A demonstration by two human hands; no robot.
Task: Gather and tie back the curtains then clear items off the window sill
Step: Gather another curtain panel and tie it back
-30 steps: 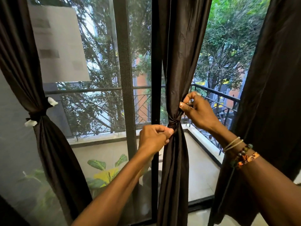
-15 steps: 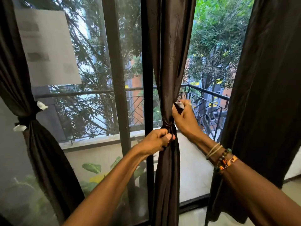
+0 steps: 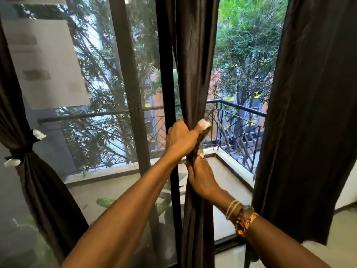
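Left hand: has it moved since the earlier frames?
Yes, upward. The left hand was level with the balcony ledge. Now it grips the middle curtain above that ledge, closer to the top rail.

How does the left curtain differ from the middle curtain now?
The left curtain is cinched by a dark tie with white ends; the middle curtain is hidden at its waist by hands, so a finished knot cannot be confirmed. Nobody touches the left curtain; the left hand grips the middle curtain above, the right hand below. The left curtain flares under its tie; the middle curtain hangs narrow. Both are dark fabric.
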